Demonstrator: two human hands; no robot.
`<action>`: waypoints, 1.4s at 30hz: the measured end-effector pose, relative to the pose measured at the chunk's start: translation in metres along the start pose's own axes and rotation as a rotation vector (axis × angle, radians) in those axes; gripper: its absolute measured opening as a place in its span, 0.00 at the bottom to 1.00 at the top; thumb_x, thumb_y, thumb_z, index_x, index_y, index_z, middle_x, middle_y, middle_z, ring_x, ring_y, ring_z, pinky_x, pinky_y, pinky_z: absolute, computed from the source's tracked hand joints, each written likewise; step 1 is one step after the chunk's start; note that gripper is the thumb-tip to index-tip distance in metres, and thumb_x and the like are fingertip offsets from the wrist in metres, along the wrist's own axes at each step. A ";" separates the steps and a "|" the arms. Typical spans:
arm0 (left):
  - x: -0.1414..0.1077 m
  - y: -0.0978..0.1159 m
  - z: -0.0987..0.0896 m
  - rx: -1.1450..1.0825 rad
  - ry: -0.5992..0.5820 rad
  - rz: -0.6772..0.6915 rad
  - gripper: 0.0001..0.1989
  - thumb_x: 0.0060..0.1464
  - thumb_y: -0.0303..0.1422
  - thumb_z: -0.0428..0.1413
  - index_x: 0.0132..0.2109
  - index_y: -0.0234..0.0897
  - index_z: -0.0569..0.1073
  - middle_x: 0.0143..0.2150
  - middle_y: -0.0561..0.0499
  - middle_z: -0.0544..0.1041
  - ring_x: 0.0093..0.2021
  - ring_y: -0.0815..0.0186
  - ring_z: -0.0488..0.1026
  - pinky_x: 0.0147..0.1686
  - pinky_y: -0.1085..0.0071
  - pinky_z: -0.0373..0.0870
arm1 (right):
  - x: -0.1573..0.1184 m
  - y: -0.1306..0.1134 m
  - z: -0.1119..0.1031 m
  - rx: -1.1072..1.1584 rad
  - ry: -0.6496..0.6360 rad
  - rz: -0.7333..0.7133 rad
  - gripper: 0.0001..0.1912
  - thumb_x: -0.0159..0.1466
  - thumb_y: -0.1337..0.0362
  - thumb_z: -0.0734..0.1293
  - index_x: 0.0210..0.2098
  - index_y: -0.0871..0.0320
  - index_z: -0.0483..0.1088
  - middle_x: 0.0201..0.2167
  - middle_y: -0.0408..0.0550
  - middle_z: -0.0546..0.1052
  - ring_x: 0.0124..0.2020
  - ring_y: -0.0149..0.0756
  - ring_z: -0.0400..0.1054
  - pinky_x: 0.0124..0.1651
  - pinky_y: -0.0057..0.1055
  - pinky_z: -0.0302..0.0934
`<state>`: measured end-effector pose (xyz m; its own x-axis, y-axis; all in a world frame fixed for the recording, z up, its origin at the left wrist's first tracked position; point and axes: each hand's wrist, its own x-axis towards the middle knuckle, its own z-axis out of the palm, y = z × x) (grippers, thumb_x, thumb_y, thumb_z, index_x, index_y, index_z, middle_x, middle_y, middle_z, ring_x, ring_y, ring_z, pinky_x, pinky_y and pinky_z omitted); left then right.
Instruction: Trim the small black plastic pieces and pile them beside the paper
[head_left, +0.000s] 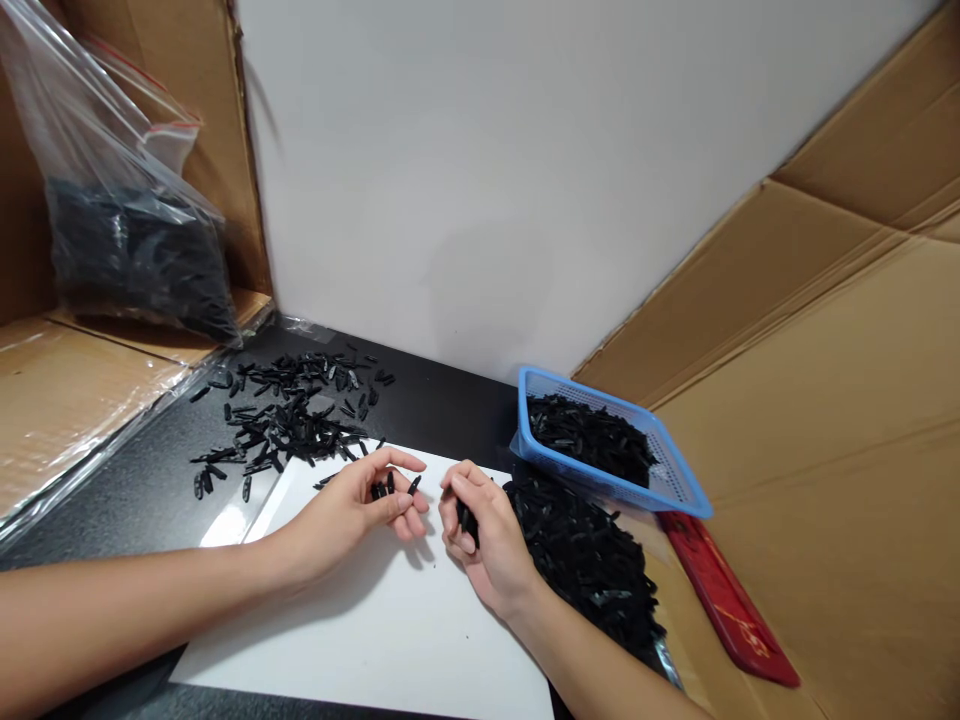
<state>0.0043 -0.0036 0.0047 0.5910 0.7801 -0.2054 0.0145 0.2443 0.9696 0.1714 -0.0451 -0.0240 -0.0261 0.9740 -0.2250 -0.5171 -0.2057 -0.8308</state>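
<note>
Over white sheet (360,640) — both hands (356,500) (491,530) hold black pieces (415,484).

readable text: none | red object (724,595) | gold marking (742,632) on it: cannot be made out

The small pieces (296,430) are black, the sheet (360,640) is white and the basket (592,470) is light blue. The speckled tabletop (150,490) is black, the cardboard (847,420) brown; the clear bag (142,250) bears red lines, the red object (724,600) yellowish markings.
</note>
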 end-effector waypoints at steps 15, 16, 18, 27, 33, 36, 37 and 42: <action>0.000 -0.005 -0.002 0.081 -0.122 0.030 0.14 0.58 0.36 0.53 0.50 0.38 0.63 0.25 0.56 0.74 0.25 0.67 0.72 0.29 0.70 0.65 | -0.003 0.003 0.010 -0.125 -0.038 0.084 0.17 0.54 0.55 0.74 0.33 0.58 0.67 0.14 0.34 0.68 0.10 0.17 0.43 0.12 0.19 0.33; -0.001 -0.006 -0.002 0.096 -0.134 0.028 0.15 0.58 0.37 0.52 0.50 0.38 0.63 0.25 0.56 0.74 0.24 0.67 0.71 0.28 0.70 0.64 | -0.003 0.003 0.011 -0.143 -0.036 0.072 0.16 0.53 0.56 0.74 0.31 0.59 0.67 0.14 0.35 0.68 0.10 0.17 0.44 0.12 0.19 0.34; -0.002 -0.005 -0.002 0.124 -0.156 0.022 0.15 0.59 0.37 0.52 0.52 0.39 0.63 0.26 0.56 0.73 0.24 0.68 0.68 0.27 0.71 0.62 | -0.003 0.003 0.011 -0.167 -0.026 0.045 0.15 0.53 0.57 0.74 0.29 0.60 0.68 0.14 0.36 0.68 0.10 0.18 0.45 0.12 0.20 0.35; -0.001 -0.001 0.002 -0.008 -0.070 -0.023 0.16 0.56 0.30 0.51 0.52 0.37 0.64 0.26 0.56 0.71 0.29 0.66 0.67 0.36 0.67 0.62 | -0.001 -0.002 0.003 -0.002 -0.031 0.050 0.14 0.54 0.57 0.74 0.34 0.61 0.73 0.10 0.31 0.60 0.10 0.19 0.42 0.13 0.20 0.35; 0.000 -0.007 -0.002 -0.041 -0.069 -0.020 0.20 0.57 0.33 0.53 0.56 0.40 0.62 0.30 0.54 0.73 0.27 0.68 0.67 0.31 0.69 0.58 | -0.001 -0.002 0.002 0.033 -0.044 0.056 0.13 0.54 0.59 0.74 0.34 0.61 0.73 0.10 0.32 0.61 0.10 0.19 0.42 0.13 0.20 0.36; -0.001 -0.005 -0.001 -0.049 -0.074 -0.059 0.23 0.57 0.36 0.53 0.59 0.40 0.60 0.27 0.56 0.72 0.24 0.70 0.62 0.28 0.70 0.54 | -0.001 -0.003 0.002 0.033 -0.053 0.055 0.13 0.54 0.59 0.74 0.34 0.61 0.73 0.10 0.33 0.62 0.10 0.18 0.42 0.13 0.19 0.35; -0.001 -0.004 -0.001 -0.031 -0.075 -0.071 0.25 0.57 0.37 0.53 0.60 0.40 0.59 0.24 0.58 0.69 0.24 0.69 0.61 0.27 0.70 0.53 | -0.001 -0.003 0.002 0.031 -0.057 0.055 0.13 0.54 0.58 0.74 0.34 0.61 0.73 0.10 0.33 0.62 0.10 0.18 0.42 0.13 0.19 0.34; -0.003 -0.004 -0.001 0.042 -0.082 -0.086 0.19 0.59 0.40 0.51 0.55 0.41 0.61 0.19 0.62 0.63 0.23 0.69 0.57 0.26 0.71 0.50 | -0.002 -0.003 0.004 0.024 -0.053 0.054 0.14 0.54 0.57 0.74 0.32 0.60 0.72 0.10 0.32 0.61 0.10 0.17 0.41 0.13 0.19 0.34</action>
<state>0.0016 -0.0060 0.0015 0.6503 0.7068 -0.2785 0.1009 0.2830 0.9538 0.1699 -0.0458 -0.0194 -0.0998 0.9653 -0.2413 -0.5337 -0.2566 -0.8058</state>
